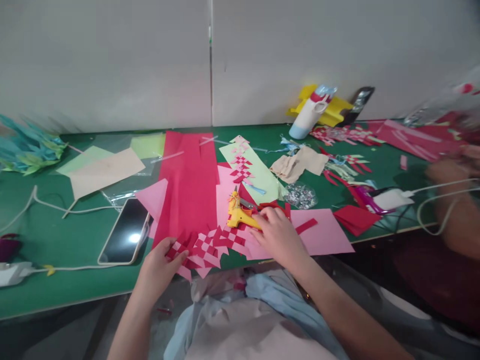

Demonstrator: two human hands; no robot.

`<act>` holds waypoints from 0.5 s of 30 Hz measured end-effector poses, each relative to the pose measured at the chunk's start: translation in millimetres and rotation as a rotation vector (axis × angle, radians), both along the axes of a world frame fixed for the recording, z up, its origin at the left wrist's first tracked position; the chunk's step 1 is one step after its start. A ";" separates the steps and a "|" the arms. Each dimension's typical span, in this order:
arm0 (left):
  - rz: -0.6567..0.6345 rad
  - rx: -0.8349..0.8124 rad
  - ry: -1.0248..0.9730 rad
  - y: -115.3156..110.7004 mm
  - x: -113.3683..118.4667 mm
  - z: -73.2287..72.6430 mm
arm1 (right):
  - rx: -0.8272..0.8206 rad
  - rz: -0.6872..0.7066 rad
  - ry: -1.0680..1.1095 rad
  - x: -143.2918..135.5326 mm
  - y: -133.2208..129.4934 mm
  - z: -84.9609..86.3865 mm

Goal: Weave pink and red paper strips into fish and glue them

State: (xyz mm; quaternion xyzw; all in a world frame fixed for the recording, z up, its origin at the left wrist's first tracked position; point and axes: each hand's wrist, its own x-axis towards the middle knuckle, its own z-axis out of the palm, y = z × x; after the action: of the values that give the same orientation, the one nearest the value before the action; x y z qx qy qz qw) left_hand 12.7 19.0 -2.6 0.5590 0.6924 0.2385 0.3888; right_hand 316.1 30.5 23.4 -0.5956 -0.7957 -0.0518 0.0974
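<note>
My left hand point(161, 265) pinches the left end of a red-and-pink woven paper piece point(206, 245) along the table's front edge. My right hand point(281, 235) has its fingers closed around the handle end of a yellow glue gun point(235, 212). The glue gun lies just above the right part of the woven piece. Partly hidden behind my right fingers are scissors point(247, 203) with red handles. Beneath them are pink paper sheets point(326, 230). A wide red paper sheet point(189, 185) lies beyond my left hand. Another woven strip point(242, 160) rests on light green paper point(262, 172).
A phone point(125, 232) and white cables lie at the left. Farther back stand a white-and-blue bottle point(313, 112) and yellow object point(339, 111). A bag of small shiny pieces point(300, 196) sits right of centre. Another person's blurred arm point(455, 200) reaches in at the right.
</note>
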 end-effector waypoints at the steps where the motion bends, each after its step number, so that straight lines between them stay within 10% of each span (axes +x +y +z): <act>1: -0.017 0.000 0.011 0.8 -0.9 -0.8 | -0.003 -0.007 -0.007 -2.6 1.1 -0.9; 8: -0.061 0.004 0.034 6.1 -3.9 -6.8 | 0.155 -0.058 -0.011 2.2 -2.8 -0.5; 15: -0.030 0.027 0.079 7.7 2.2 1.6 | 0.352 -0.429 0.031 71.9 -24.1 -5.6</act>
State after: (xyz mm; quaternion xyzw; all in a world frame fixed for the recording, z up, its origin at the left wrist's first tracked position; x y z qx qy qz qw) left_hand 14.9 26.7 -1.0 0.5835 0.6955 0.2200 0.3571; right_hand 388.0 6.4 17.8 -0.7252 -0.6284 -0.1996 0.1984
